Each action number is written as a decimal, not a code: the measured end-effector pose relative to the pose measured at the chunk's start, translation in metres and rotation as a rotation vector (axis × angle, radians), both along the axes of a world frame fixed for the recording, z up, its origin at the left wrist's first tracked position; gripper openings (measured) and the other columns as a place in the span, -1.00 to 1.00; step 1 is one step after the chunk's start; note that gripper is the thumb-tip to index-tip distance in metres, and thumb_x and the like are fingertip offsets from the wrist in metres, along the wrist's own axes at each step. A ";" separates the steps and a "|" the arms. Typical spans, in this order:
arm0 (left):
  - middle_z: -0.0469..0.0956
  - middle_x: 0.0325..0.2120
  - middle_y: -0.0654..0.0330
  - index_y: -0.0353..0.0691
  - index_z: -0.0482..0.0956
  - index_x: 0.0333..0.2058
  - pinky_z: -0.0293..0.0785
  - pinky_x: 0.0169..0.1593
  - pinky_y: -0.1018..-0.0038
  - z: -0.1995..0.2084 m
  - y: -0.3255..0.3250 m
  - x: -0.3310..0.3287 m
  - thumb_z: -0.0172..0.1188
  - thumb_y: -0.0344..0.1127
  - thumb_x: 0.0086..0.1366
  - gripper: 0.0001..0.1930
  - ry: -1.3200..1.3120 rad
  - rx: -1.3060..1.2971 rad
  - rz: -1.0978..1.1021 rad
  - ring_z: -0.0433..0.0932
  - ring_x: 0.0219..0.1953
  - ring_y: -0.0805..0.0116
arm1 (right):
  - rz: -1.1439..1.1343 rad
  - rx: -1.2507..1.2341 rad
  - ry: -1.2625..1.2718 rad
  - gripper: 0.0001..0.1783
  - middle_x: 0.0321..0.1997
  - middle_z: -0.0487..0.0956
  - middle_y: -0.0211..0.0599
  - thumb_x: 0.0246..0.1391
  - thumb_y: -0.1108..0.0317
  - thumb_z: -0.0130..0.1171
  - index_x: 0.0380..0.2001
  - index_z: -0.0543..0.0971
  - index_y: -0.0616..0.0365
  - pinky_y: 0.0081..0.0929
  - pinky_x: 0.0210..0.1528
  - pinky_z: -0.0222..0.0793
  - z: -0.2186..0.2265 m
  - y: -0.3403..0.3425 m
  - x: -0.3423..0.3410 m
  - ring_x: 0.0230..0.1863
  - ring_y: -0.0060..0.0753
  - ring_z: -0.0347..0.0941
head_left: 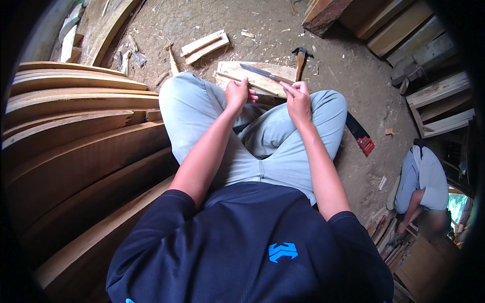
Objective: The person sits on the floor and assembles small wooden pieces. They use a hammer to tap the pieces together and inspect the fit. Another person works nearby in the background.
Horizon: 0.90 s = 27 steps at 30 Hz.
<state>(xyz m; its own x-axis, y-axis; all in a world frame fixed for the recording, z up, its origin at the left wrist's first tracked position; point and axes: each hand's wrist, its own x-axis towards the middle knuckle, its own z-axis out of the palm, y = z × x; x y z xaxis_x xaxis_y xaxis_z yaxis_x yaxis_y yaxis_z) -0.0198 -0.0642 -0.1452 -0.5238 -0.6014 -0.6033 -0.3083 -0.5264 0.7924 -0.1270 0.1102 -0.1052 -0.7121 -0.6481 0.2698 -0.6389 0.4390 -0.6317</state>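
I sit with my legs folded over a pale wooden board (281, 69) on the ground. My right hand (298, 100) is closed on a knife (257, 70), its dark pointed blade angled to the far left above the board. A thin wooden stick (228, 77) runs slantwise through my left hand (239, 94), which is closed round it. The knife blade lies just beyond the stick, apart from it. My fingers hide part of the knife's handle and the middle of the stick.
A claw hammer (301, 64) lies beyond my right knee, and a red-handled handsaw (360, 134) beside that leg. Stacked curved planks (86, 131) crowd my left. Wood pieces (204, 46) lie ahead. Another person (424, 177) crouches at right, near timber frames (444, 103).
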 end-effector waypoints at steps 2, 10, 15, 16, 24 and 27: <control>0.56 -0.60 0.03 -0.31 0.25 -0.32 0.57 -0.65 0.35 0.003 0.004 0.000 0.12 -0.17 0.41 -0.67 -0.056 -0.090 0.027 0.62 -0.65 0.21 | -0.052 -0.065 -0.016 -0.74 -0.22 0.45 -0.22 0.07 0.52 0.28 -0.15 0.73 0.04 -0.45 -0.20 0.41 -0.001 0.000 -0.002 -0.24 -0.29 0.47; 0.54 -0.56 0.07 -0.28 0.17 -0.26 0.44 -0.75 0.40 0.010 0.019 0.003 0.20 -0.40 0.30 -0.69 -0.035 -0.325 0.158 0.56 -0.72 0.30 | 0.017 -0.059 -0.151 -0.80 -0.25 0.62 -0.16 0.07 0.42 0.30 -0.20 0.72 0.12 -0.39 -0.17 0.46 -0.004 0.002 -0.001 -0.26 -0.21 0.58; 0.59 -0.48 0.03 -0.27 0.18 -0.23 0.52 -0.70 0.39 0.008 0.019 0.004 0.23 -0.37 0.30 -0.67 -0.019 -0.309 0.144 0.62 -0.65 0.26 | 0.071 0.187 -0.180 -0.78 -0.17 0.64 -0.08 0.06 0.32 0.31 -0.22 0.71 0.13 -0.28 -0.13 0.49 -0.003 0.006 0.002 -0.19 -0.08 0.60; 0.60 -0.48 0.02 -0.27 0.18 -0.23 0.52 -0.70 0.40 0.007 0.019 0.004 0.23 -0.37 0.30 -0.67 -0.012 -0.306 0.149 0.62 -0.65 0.26 | 0.084 0.222 -0.150 -0.77 -0.16 0.64 -0.09 0.06 0.31 0.30 -0.21 0.70 0.13 -0.26 -0.12 0.50 -0.001 0.006 0.004 -0.19 -0.05 0.59; 0.57 -0.53 0.08 -0.27 0.33 -0.31 0.45 -0.62 0.39 -0.004 0.018 0.003 0.23 -0.39 0.28 -0.78 -0.082 -0.460 0.097 0.56 -0.65 0.31 | 0.057 0.334 -0.018 -0.81 -0.19 0.60 -0.13 0.10 0.32 0.24 -0.20 0.68 0.07 -0.16 -0.14 0.51 -0.005 -0.002 0.009 -0.18 -0.02 0.58; 0.57 -0.49 0.10 -0.25 0.43 -0.34 0.47 -0.47 0.35 0.006 0.022 0.005 0.26 -0.38 0.23 -0.84 -0.084 -0.821 -0.117 0.58 -0.54 0.24 | 0.025 0.326 -0.002 -0.81 -0.21 0.58 -0.14 0.13 0.31 0.22 -0.20 0.67 0.08 -0.15 -0.15 0.51 -0.011 -0.003 0.007 -0.19 -0.01 0.57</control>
<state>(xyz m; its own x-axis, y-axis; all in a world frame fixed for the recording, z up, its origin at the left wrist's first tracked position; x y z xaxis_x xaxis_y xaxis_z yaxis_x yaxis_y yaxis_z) -0.0146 -0.0419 -0.1394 -0.5829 -0.8117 -0.0371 -0.4006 0.2474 0.8822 -0.1197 0.1073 -0.1166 -0.6956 -0.7171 0.0438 -0.6505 0.6028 -0.4620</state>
